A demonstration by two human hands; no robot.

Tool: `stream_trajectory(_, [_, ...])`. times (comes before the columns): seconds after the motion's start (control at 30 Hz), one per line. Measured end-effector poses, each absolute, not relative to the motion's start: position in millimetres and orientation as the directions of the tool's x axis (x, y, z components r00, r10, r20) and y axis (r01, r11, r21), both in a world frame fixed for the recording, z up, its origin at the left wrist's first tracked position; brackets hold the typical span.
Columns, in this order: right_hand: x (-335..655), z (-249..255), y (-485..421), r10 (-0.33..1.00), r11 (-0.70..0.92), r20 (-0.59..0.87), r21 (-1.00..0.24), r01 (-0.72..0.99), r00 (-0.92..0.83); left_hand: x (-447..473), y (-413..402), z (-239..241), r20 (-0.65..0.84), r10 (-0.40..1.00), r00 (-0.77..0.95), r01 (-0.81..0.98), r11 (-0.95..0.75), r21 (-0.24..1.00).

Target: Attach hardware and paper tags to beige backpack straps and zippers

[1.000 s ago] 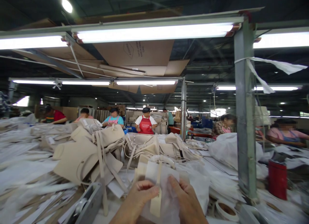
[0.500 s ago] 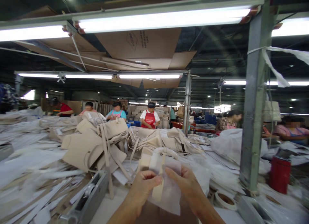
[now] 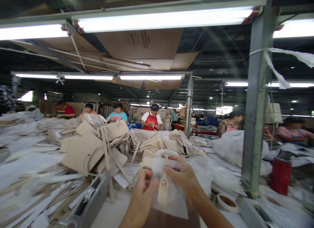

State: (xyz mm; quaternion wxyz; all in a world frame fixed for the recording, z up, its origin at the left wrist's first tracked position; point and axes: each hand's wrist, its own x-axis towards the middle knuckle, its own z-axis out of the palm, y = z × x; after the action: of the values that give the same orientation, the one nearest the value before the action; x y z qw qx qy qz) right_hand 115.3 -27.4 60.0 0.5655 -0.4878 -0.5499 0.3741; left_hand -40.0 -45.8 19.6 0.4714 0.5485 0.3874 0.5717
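A cream handbag stands right in front of me, its arched handle (image 3: pixel 169 152) covered in white wrapping. A thin translucent white sheet (image 3: pixel 175 201) hangs over its front. Down the middle, on top of the sheet, runs a narrow cream strap (image 3: pixel 163 194) with a metal turn lock. My right hand (image 3: pixel 183 175) pinches the upper part of this strap between thumb and fingers. At the sheet's left edge is my left hand (image 3: pixel 144 193), fingers curled and thumb apart from them, slightly blurred. The bag's lower body is partly hidden by the sheet and hands.
Several cream handbags (image 3: pixel 83 149) lie heaped ahead and left. A grey tape dispenser (image 3: pixel 92 201) stands left, a tape roll (image 3: pixel 227 201) right. A metal post (image 3: pixel 256 107) and a red canister (image 3: pixel 281 175) are at the right. Co-workers sit beyond the table.
My left hand has let go of the strap's lower part and moved slightly left, so the turn lock now shows. My right hand has moved up onto the strap's upper part.
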Motion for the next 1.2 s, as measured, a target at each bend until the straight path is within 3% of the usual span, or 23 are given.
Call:
stream_trajectory(0.13, [117, 65, -31, 0.969, 0.234, 0.236, -0.972, 0.034, 0.076, -51, -47, 19, 0.118, 0.987, 0.106, -0.275, -0.085, 0.958])
stream_trajectory(0.3, [116, 68, -32, 0.970, 0.232, 0.230, -0.973, -0.015, 0.076, -43, -46, 25, 0.148, 0.939, 0.311, -0.366, -0.025, 0.930])
stream_trajectory(0.43, [117, 66, -29, 0.964, 0.248, 0.246, -0.969, -0.010, 0.098, -28, -39, 22, 0.182, 0.940, 0.290, -0.419, -0.046, 0.907])
stream_trajectory(0.67, [124, 62, -23, 0.939, 0.285, 0.311, -0.943, 0.169, 0.149, -21, -44, 23, 0.222, 0.946, 0.237, -0.459, -0.092, 0.884])
stream_trajectory(0.73, [123, 66, -27, 0.947, 0.276, 0.291, -0.953, 0.122, 0.134, -26, -49, 28, 0.208, 0.939, 0.273, -0.469, -0.059, 0.881])
stream_trajectory(0.93, [123, 76, -37, 0.976, 0.212, 0.208, -0.975, -0.060, 0.069, -50, -37, 33, 0.060, 0.812, 0.581, -0.537, 0.326, 0.778])
stream_trajectory(1.03, [124, 76, -38, 0.980, 0.195, 0.190, -0.976, -0.098, 0.059, -51, -27, 31, 0.051, 0.791, 0.610, -0.518, 0.349, 0.781])
stream_trajectory(1.2, [126, 73, -37, 0.983, 0.182, 0.183, -0.969, -0.167, 0.012, -36, -30, 41, 0.130, 0.767, 0.628, -0.476, 0.246, 0.845])
